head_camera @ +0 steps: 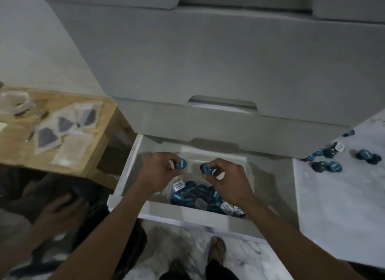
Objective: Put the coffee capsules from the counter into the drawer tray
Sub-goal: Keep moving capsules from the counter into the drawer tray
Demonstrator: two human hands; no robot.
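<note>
Both my hands are over the open white drawer (187, 214). My left hand (160, 169) pinches one blue coffee capsule (181, 163) above the tray (216, 156). My right hand (226, 177) grips another blue capsule (206, 169) beside it. Below them a heap of blue and white capsules (198, 196) fills the near part of the tray. Several more blue capsules (327, 165) lie loose on the white marble counter (341, 206) at the right.
Closed grey drawer fronts (208, 71) rise above the open drawer. A wooden table (68, 134) with paper sachets stands at the left. Another person's hand (60, 211) rests low at the left. My feet (217, 248) stand on the marble floor below the drawer.
</note>
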